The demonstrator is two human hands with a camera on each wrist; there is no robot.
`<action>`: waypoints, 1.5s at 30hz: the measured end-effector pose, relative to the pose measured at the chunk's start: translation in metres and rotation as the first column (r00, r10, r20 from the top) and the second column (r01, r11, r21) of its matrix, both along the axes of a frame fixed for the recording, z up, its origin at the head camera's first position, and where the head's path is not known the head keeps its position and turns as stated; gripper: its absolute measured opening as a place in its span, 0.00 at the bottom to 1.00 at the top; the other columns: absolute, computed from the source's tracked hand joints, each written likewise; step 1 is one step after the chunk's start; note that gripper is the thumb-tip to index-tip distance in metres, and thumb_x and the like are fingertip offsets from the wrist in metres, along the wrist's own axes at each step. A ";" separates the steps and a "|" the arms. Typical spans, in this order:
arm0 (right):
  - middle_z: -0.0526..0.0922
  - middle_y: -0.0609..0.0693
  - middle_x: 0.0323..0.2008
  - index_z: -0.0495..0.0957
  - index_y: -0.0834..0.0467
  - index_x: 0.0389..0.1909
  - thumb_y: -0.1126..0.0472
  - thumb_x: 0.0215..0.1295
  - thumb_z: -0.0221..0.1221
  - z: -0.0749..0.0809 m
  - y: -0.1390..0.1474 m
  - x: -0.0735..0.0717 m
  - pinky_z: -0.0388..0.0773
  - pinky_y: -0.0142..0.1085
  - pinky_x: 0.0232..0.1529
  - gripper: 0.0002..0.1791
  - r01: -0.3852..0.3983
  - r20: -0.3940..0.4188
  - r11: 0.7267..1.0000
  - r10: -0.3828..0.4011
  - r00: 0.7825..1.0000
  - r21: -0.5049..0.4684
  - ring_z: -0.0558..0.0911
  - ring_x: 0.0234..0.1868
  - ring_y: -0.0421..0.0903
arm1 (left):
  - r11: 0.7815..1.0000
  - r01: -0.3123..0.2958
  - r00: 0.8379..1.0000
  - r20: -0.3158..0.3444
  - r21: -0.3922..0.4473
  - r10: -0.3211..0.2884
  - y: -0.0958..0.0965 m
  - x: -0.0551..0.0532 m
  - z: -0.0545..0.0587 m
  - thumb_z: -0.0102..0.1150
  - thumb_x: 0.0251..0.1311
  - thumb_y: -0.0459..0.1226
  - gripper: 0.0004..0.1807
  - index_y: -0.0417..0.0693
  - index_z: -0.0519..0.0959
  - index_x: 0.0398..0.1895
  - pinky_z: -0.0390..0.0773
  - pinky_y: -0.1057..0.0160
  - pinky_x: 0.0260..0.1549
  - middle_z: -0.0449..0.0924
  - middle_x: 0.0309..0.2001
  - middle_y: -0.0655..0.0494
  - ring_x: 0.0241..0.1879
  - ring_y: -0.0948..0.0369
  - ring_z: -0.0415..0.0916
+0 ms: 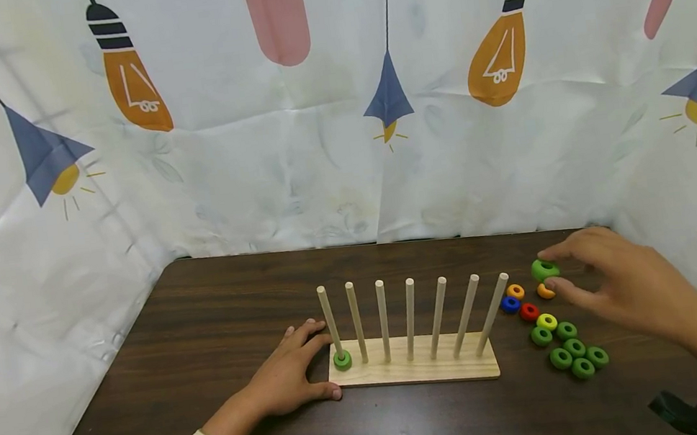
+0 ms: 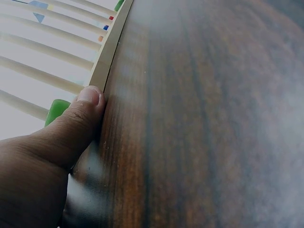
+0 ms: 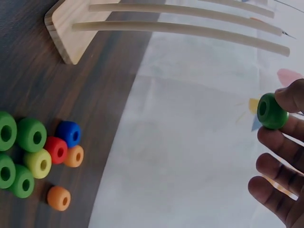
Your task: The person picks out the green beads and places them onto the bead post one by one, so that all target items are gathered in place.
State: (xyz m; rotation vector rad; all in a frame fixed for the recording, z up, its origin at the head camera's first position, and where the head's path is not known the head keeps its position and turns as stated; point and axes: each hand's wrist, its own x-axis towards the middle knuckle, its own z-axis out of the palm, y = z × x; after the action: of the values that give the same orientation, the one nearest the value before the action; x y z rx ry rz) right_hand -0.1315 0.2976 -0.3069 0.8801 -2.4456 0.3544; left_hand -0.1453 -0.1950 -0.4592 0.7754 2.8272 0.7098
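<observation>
A wooden peg stand (image 1: 416, 372) with several upright pegs sits on the table, a green bead (image 1: 343, 360) at the foot of its leftmost peg. My left hand (image 1: 289, 373) grips the stand's left end, fingers toward the back. In the left wrist view its thumb (image 2: 85, 107) presses against the base's front edge. To the right of the stand, my right hand (image 1: 624, 278) pinches another green bead (image 3: 272, 111) between thumb and index finger, raised above the loose beads. Its other fingers (image 3: 280, 171) are spread apart in the right wrist view.
Beside the stand's right end lie loose beads: a blue bead (image 1: 511, 304), a red bead (image 1: 529, 312), a yellow bead (image 1: 547, 322), two orange beads, one (image 1: 515, 292) next to the blue, and several green beads (image 1: 575, 348). A patterned white cloth (image 1: 317, 178) hangs behind the dark table (image 1: 167, 385).
</observation>
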 end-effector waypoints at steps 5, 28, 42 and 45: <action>0.84 0.37 0.47 0.84 0.45 0.50 0.57 0.53 0.76 0.006 -0.005 0.001 0.76 0.29 0.39 0.22 -0.012 0.000 1.000 0.012 1.000 0.007 0.79 0.44 0.37 | 1.000 0.001 1.000 -0.006 0.005 -0.001 0.000 0.000 0.000 0.67 0.49 0.70 0.48 0.54 0.74 0.68 0.50 0.34 0.73 0.59 0.76 0.45 0.78 0.42 0.49; 0.83 0.37 0.49 0.84 0.47 0.52 0.54 0.58 0.72 0.026 -0.031 0.004 0.77 0.33 0.41 0.20 -0.092 -0.011 0.996 0.092 0.996 -0.017 0.80 0.49 0.38 | 1.000 0.004 1.000 -0.002 0.013 -0.004 -0.001 0.002 -0.003 0.65 0.50 0.71 0.49 0.53 0.73 0.70 0.47 0.35 0.74 0.58 0.77 0.46 0.78 0.42 0.48; 0.84 0.39 0.48 0.84 0.49 0.53 0.36 0.74 0.53 0.029 -0.045 0.000 0.78 0.30 0.37 0.24 -0.156 -0.037 0.987 0.154 0.987 -0.038 0.80 0.47 0.36 | 1.000 0.005 1.000 -0.016 0.016 -0.005 -0.002 0.001 -0.005 0.65 0.50 0.71 0.48 0.54 0.73 0.69 0.47 0.35 0.74 0.58 0.77 0.46 0.78 0.42 0.48; 0.83 0.39 0.49 0.84 0.49 0.55 0.45 0.69 0.64 0.028 -0.047 -0.001 0.78 0.30 0.35 0.19 -0.171 -0.027 0.985 0.170 0.985 -0.040 0.79 0.47 0.36 | 1.000 0.003 1.000 -0.013 0.017 -0.003 -0.001 0.000 -0.004 0.65 0.50 0.71 0.47 0.55 0.73 0.69 0.47 0.35 0.74 0.58 0.77 0.47 0.78 0.42 0.48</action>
State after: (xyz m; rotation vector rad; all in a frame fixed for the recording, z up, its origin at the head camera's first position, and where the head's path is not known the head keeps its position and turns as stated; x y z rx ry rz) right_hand -0.1324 0.2503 -0.2785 1.0720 -2.3385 0.4519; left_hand -0.1449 -0.1963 -0.4636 0.7893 2.8351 0.7314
